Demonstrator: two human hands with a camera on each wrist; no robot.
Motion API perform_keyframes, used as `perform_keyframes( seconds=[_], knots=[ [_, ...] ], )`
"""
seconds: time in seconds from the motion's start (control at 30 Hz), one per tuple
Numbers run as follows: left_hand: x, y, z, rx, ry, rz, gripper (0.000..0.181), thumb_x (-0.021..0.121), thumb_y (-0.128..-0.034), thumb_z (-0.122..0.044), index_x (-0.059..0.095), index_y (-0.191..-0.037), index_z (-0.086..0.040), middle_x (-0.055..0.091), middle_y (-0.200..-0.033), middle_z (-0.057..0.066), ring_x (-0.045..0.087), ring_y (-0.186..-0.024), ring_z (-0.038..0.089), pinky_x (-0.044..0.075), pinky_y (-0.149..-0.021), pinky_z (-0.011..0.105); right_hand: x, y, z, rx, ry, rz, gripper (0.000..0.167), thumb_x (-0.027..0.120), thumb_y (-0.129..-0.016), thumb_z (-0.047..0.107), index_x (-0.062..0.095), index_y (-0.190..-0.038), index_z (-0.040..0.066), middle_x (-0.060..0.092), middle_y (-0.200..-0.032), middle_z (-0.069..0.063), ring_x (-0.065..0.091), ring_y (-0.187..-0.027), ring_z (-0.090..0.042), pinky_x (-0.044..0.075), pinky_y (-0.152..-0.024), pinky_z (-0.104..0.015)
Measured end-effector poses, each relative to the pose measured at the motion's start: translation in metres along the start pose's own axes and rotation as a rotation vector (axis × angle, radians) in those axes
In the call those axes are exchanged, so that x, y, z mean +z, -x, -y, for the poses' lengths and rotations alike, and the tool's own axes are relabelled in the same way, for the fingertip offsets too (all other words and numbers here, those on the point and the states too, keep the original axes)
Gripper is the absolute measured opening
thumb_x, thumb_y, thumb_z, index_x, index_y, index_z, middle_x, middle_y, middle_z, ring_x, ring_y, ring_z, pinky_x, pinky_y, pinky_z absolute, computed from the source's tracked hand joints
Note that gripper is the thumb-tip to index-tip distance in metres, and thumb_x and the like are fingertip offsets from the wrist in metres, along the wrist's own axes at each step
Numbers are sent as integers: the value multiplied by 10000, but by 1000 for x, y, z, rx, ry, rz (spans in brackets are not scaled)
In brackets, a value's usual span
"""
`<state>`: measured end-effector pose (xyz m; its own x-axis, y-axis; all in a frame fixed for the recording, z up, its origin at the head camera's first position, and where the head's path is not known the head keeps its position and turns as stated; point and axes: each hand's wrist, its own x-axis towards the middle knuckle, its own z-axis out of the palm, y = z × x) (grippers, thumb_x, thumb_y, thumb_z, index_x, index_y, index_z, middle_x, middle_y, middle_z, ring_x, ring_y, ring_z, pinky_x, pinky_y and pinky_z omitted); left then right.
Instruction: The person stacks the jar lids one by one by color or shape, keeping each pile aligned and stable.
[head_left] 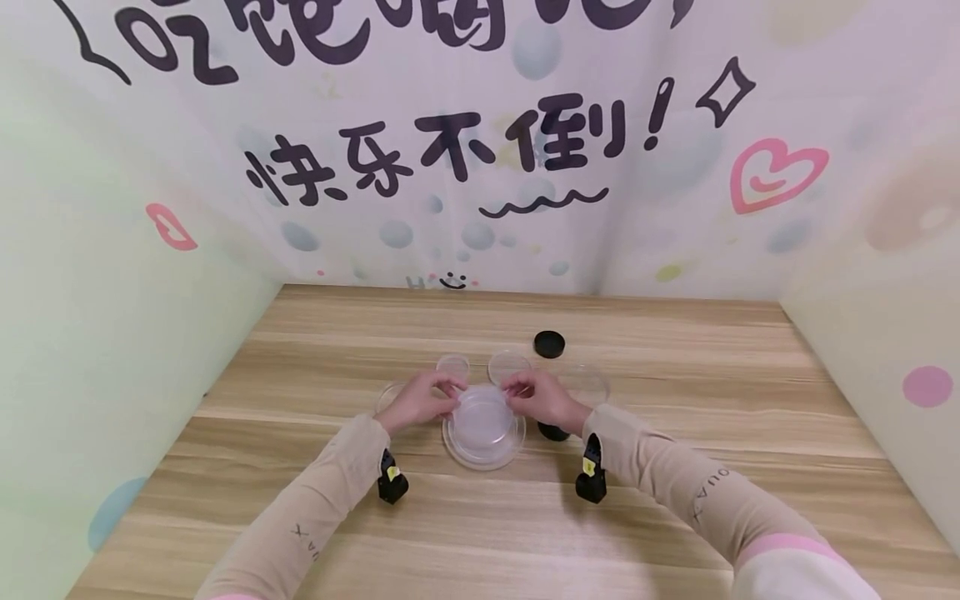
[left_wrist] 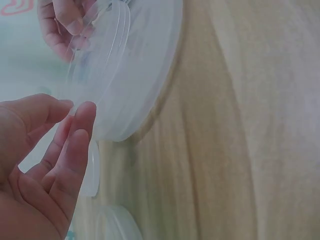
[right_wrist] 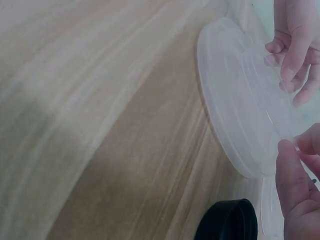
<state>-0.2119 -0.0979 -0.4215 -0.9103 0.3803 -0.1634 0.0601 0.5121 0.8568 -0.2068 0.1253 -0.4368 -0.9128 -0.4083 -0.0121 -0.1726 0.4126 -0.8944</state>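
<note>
Both hands pinch opposite edges of a clear round plastic lid [head_left: 483, 417], between thumb and fingertips. My left hand [head_left: 423, 400] is on its left side, my right hand [head_left: 546, 398] on its right. Beneath it lies a larger translucent round lid [head_left: 483, 458] on the table, seen edge-on in the right wrist view. The held lid is tilted over this stack; whether it touches the one below, I cannot tell. In the left wrist view, the left hand [left_wrist: 50, 155] has thumb and forefinger meeting at the thin rim.
Around the stack lie more clear round lids: a small one [head_left: 452, 364] and a bigger one [head_left: 510, 363] behind, another [head_left: 588, 383] at right, partly behind the right hand. A black lid [head_left: 550, 343] lies farther back; a second black lid [head_left: 553, 432] sits below the right wrist.
</note>
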Motion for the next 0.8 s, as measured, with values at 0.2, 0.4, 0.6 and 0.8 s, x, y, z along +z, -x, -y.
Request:
perform_keyframes(
  seconds=[0.2, 0.4, 0.6, 0.8],
  knots=[
    [2, 1, 5, 44, 20, 14, 252, 598, -777, 49, 604, -1028, 48, 562, -830, 126, 565, -557, 157, 525, -554, 296, 1, 2, 2, -15, -8, 30, 229, 569, -786, -28, 597, -1007, -84, 581, -818, -105, 537, -711, -151, 515, -595, -254],
    [3, 1, 6, 47, 23, 27, 256, 602, -775, 50, 606, -1031, 49, 558, -812, 113, 569, -544, 138, 519, -528, 281, 2, 2, 3, -5, -4, 36, 208, 575, -785, -40, 600, -985, -91, 587, -813, -109, 548, -689, -142, 517, -576, -250],
    [3, 1, 7, 57, -5, 45, 249, 602, -775, 44, 615, -1024, 45, 557, -794, 97, 565, -548, 121, 515, -520, 269, 3, 1, 1, -22, 68, 35, 165, 592, -774, -49, 615, -935, -74, 603, -797, -94, 553, -685, -131, 506, -562, -226],
    [3, 3, 6, 64, -34, 52, 246, 598, -783, 38, 616, -1028, 43, 561, -787, 86, 563, -552, 127, 503, -513, 258, 3, 0, 4, -42, 120, 62, 175, 592, -761, -70, 607, -935, -75, 602, -793, -94, 550, -692, -132, 490, -571, -210]
  ],
)
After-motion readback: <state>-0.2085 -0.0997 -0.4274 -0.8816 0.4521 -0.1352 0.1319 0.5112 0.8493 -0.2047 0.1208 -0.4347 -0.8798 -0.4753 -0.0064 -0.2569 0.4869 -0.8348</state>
